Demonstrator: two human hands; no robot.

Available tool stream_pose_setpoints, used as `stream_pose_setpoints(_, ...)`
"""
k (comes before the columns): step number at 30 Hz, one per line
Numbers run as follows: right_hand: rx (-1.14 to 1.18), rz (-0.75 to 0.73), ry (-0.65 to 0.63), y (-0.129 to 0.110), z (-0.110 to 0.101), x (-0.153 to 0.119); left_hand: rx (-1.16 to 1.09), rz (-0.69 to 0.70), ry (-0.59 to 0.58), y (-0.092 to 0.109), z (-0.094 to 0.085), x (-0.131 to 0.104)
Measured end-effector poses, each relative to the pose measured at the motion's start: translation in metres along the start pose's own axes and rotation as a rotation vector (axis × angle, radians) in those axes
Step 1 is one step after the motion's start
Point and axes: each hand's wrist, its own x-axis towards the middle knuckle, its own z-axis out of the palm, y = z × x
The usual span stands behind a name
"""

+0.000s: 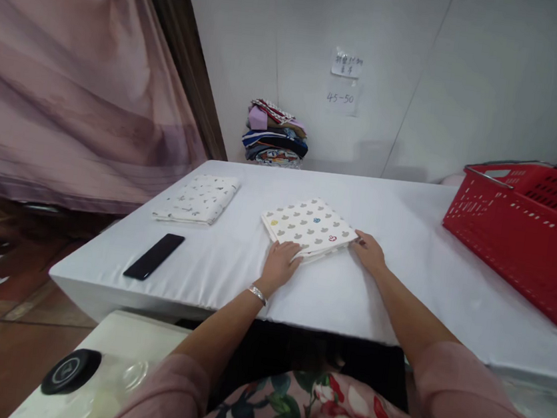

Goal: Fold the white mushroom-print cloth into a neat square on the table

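Observation:
A white folded cloth (309,224) with grey mushroom-like shapes and a few coloured ones lies at an angle on the white-covered table (333,302). At its near corner, my left hand (281,265) has fingers over the top and the thumb by the front edge, gripping the fabric. My right hand (369,251) pinches the cloth's right corner with the fingers closed; the fingertips are partly hidden. To the left lies another folded white cloth (196,198) with small dark prints, touched by neither hand.
A black phone (154,256) lies at the table's left front. On the right stands a red plastic basket (526,244). A stack of folded fabrics (275,135) sits beyond the far edge, near paper notes (344,82) on the wall. A white surface with a black round object (71,371) is lower left.

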Motion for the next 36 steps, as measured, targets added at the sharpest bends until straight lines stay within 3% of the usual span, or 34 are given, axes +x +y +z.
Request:
stream_pose_setpoints(6,-0.096,0.039,-0.004,-0.002,-0.001,0.007,0.004,-0.030,0.072,0.000,0.008,-0.004)
stream_pose_setpoints(28,-0.175,0.070,-0.001,0.000,0.003,0.013,0.090,-0.050,0.080,0.006,0.010,-0.005)
stream_pose_setpoints(33,-0.180,0.076,0.014,0.000,0.004,0.005,0.056,-0.063,0.075,0.006,0.009,-0.005)
stream_pose_setpoints(36,-0.162,-0.008,0.037,-0.003,0.004,-0.006,0.028,-0.076,0.076,0.007,0.009,-0.005)
